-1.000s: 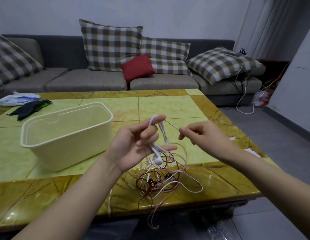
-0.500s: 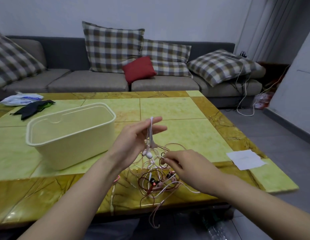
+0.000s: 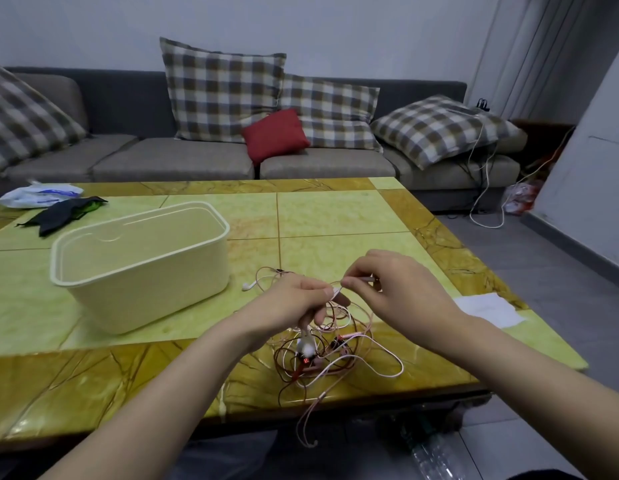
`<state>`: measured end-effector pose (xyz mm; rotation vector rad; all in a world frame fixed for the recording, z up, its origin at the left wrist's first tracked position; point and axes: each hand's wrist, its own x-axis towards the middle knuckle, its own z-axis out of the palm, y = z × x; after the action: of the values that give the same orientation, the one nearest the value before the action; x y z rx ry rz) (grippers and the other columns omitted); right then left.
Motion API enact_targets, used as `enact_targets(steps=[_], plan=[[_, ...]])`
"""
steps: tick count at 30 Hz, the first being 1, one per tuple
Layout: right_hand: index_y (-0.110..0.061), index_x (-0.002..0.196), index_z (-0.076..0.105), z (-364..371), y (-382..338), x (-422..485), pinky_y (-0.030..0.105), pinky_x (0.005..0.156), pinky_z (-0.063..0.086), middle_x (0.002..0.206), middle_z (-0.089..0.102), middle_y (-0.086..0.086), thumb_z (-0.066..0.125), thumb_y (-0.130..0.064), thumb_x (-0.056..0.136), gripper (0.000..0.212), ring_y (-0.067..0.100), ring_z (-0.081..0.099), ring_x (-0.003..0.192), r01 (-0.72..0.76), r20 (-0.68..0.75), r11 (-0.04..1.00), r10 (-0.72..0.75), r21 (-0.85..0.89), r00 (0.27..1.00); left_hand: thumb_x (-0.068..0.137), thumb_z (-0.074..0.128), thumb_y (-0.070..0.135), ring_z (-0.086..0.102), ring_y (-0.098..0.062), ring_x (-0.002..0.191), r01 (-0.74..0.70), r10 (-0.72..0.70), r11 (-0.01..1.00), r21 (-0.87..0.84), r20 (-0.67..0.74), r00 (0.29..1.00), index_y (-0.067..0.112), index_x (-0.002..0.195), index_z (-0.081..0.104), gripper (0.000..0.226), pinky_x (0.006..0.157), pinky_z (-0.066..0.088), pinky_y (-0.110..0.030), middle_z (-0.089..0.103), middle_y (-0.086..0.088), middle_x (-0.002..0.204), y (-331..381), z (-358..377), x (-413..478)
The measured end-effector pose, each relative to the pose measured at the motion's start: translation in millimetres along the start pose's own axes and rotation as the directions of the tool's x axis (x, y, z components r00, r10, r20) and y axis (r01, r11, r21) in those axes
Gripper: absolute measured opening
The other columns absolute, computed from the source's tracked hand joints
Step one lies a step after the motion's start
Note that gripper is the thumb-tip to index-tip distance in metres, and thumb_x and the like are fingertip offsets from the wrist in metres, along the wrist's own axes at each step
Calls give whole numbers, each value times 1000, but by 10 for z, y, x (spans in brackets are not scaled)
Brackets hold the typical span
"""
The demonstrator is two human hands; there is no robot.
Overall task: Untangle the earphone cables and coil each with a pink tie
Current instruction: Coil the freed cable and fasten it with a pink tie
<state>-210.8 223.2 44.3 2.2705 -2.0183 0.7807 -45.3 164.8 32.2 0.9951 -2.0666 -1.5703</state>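
Observation:
A tangle of earphone cables [image 3: 321,358], white, pink and dark red, lies on the near part of the green and yellow table [image 3: 335,216]. One pink strand hangs over the table's front edge. My left hand [image 3: 294,303] grips a bunch of cables just above the pile, and a white earbud [image 3: 306,347] dangles below it. My right hand [image 3: 394,289] pinches a thin pale cable end right beside my left fingertips. Another white earbud [image 3: 247,286] lies on the table near the bin.
A cream plastic bin [image 3: 141,258] stands left of the cables. A white paper slip [image 3: 488,308] lies at the table's right edge. A black cloth [image 3: 65,213] and a plastic bag [image 3: 37,195] sit far left. Behind is a grey sofa [image 3: 197,161] with cushions.
My left hand has dropped from its raised position toward the pile, still holding cables. My right hand rose from the tangle and now pinches a cable end next to my left fingers.

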Motion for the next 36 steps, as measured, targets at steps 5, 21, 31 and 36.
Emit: enact_targets(steps=[5, 21, 31, 36], plan=[[-23, 88, 70, 22, 55, -2, 27, 66, 41, 75, 59, -12, 56, -36, 91, 20, 3, 50, 72, -68, 59, 988, 61, 135, 996, 99, 42, 26, 28, -6, 50, 59, -40, 991, -122, 153, 987, 14, 102, 69, 31, 65, 36, -29, 37, 11, 56, -35, -74, -24], [-22, 119, 60, 304, -289, -6, 25, 82, 42, 110, 56, -8, 44, -38, 97, 32, 4, 50, 89, 105, 196, 981, -137, 166, 971, 100, 38, 13, 28, -1, 38, 208, -201, 968, -142, 59, 978, 17, 62, 45, 39, 47, 20, -20, 37, 10, 46, -184, -131, -148], [-15, 74, 61, 628, -352, 332, 16, 53, 43, 59, 58, -6, 62, -30, 89, 21, 4, 53, 51, -185, 310, 842, 22, 506, 950, 101, 37, 14, 31, -2, 39, 197, -214, 947, -252, -39, 976, 7, 89, 62, 29, 54, 49, -18, 39, 9, 49, -352, -400, -229], [-11, 87, 64, 958, -474, 453, 24, 62, 50, 74, 63, -2, 60, -18, 91, 9, 8, 56, 62, -201, 211, 800, 95, 565, 973, 102, 34, 16, 30, -7, 47, 153, -149, 988, -13, -333, 931, 14, 77, 57, 34, 46, 28, -22, 36, 5, 55, -518, -482, -170]])
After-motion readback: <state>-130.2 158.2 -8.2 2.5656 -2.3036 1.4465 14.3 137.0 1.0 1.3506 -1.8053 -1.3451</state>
